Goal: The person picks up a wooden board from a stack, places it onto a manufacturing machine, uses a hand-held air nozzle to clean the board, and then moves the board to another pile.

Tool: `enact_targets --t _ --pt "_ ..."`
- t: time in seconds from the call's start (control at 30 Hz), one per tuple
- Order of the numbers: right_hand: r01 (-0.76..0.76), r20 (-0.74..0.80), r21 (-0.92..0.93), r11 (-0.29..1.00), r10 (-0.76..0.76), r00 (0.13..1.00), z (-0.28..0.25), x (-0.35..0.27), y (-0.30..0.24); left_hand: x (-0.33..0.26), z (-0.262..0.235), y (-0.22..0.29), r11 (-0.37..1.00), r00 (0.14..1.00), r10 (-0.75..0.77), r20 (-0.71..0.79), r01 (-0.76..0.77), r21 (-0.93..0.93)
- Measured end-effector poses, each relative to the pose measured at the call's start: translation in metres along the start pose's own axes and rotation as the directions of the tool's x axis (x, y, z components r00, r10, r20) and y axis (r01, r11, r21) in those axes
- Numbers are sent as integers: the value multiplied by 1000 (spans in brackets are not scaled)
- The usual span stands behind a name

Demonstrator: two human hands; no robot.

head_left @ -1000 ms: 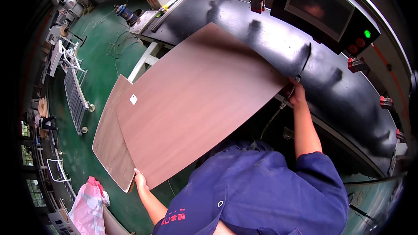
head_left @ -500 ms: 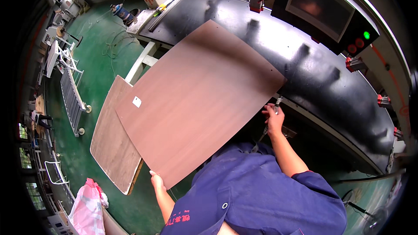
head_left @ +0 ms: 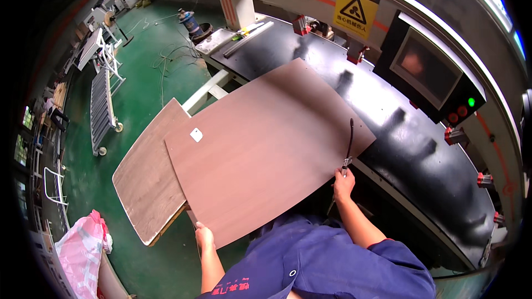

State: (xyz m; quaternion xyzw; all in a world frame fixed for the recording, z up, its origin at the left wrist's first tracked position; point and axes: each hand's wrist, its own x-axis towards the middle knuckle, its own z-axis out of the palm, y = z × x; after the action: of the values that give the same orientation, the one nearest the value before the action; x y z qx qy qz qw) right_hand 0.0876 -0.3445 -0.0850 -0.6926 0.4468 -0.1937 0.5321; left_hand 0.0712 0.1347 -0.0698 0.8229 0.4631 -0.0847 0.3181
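Green floor (head_left: 138,99) spreads behind a brown panel (head_left: 260,155) that overlaps a black machine table (head_left: 410,133) and a wood-grain board (head_left: 152,174). The left hand (head_left: 205,238) grasps the panel at its near-left edge, some fingers hidden underneath. The right hand (head_left: 344,186) has its fingers wrapped around a thin black-nozzled tool (head_left: 351,138) beside the near-right edge; whether it also touches the panel, I cannot tell. Farther out, a dark control screen (head_left: 425,66) faces the table.
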Motion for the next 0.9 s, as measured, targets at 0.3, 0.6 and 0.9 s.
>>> enact_targets --t 0.3,0.6,0.9 --pt "-16 255 161 987 -26 967 15 6 -39 -33 88 53 955 846 281 454 -293 -45" --pt "-235 460 203 951 119 880 2 -49 -1 -88 114 130 969 815 231 532 -144 -200" --pt "-204 532 216 955 60 844 17 -35 -29 -98 157 159 925 679 209 704 98 -368"
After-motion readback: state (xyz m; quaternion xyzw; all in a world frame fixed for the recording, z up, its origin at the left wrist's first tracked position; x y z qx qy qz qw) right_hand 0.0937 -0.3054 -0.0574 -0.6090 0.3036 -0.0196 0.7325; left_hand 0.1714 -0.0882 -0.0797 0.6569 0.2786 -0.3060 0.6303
